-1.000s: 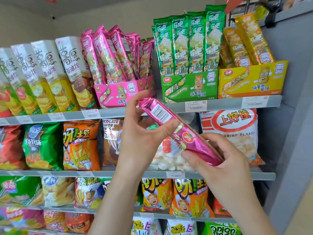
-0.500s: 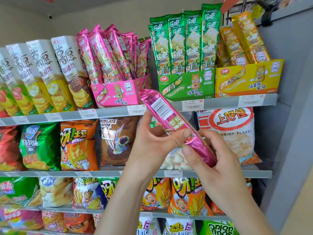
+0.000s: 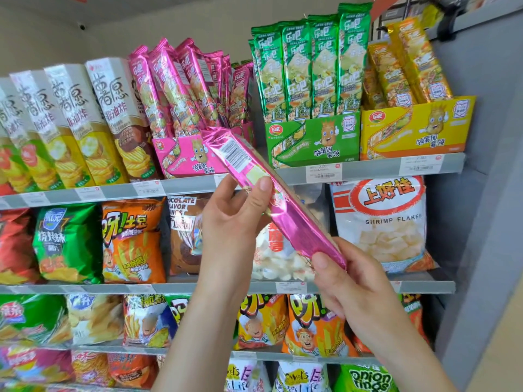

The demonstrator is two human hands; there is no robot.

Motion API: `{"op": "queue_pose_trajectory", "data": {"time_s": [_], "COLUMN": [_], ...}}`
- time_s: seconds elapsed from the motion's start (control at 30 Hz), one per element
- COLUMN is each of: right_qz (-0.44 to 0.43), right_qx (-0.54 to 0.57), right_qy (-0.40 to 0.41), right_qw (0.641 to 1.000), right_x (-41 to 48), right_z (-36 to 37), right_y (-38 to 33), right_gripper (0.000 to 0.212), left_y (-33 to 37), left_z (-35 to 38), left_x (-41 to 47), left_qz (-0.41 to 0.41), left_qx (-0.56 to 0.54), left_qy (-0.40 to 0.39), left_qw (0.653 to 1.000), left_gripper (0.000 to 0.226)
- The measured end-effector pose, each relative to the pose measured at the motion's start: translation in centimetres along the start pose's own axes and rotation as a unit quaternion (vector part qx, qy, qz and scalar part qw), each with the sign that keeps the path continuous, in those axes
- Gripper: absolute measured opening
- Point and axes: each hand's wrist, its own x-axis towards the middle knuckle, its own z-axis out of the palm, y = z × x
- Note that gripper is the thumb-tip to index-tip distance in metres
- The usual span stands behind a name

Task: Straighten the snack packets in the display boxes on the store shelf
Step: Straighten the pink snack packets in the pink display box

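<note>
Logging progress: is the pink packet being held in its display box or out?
Out. The left hand and right hand hold the pink packet slanted in front of the shelf, outside the pink display box.

**Pink packet** (image 3: 285,219), gripped by the left hand (image 3: 235,222) and the right hand (image 3: 356,287): smooth metallised foil, highly glossy, with a white printed barcode patch above the left thumb. Above the hands, the pink display box (image 3: 184,157) and green display box (image 3: 311,140): printed cardboard with a slight sheen. The green packets (image 3: 297,69) are shiny foil. Shelf edge (image 3: 368,172) behind the left hand: grey, matt, metal-looking, with paper price tags (image 3: 324,172). Shrimp flakes bag (image 3: 382,222), just right of the hands: glossy, crinkled plastic film.
</note>
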Motion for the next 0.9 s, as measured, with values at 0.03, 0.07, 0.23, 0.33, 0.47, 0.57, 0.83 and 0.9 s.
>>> {"op": "queue_pose_trajectory", "data": {"time_s": [0.03,0.07,0.23,0.33,0.47,0.57,0.83,0.9], "right_qz": [-0.009,-0.018,-0.05,-0.062,-0.086,-0.144,-0.075,-0.014], "right_qx": [-0.008,-0.021,-0.072,-0.063,-0.142,-0.337,-0.119,-0.016], "right_qy": [0.013,0.026,0.072,0.075,0.141,0.212,0.09,0.056], "right_qw": [1.0,0.999,0.994,0.993,0.976,0.906,0.986,0.998], "right_x": [0.0,-0.1,-0.2,-0.1,0.0,0.1,-0.5,-0.3], "right_z": [0.3,0.5,1.3,1.8,2.1,1.8,2.2,1.9], "right_y": [-0.1,-0.2,-0.5,-0.4,0.1,0.7,0.1,-0.3], "right_gripper": [0.032,0.031,0.031,0.029,0.028,0.045,0.044,0.041], "left_y": [-0.1,-0.2,-0.8,-1.3,-1.3,-0.8,-0.2,-0.2], "left_z": [0.0,0.0,-0.5,-0.3,-0.1,-0.2,-1.3,-1.5], "left_x": [0.0,0.0,-0.3,-1.1,-1.6,-1.5,-0.5,-0.2], "left_qz": [-0.007,-0.012,-0.034,-0.069,-0.085,-0.069,-0.046,-0.067], "left_qx": [-0.004,-0.008,-0.013,-0.021,0.021,0.116,0.073,0.013], "left_qy": [0.0,-0.004,-0.04,-0.077,-0.093,-0.094,-0.073,-0.08], "left_qw": [1.0,1.0,0.999,0.994,0.992,0.986,0.994,0.994], "left_gripper": [0.047,0.046,0.047,0.043,0.041,0.04,0.037,0.04]}}
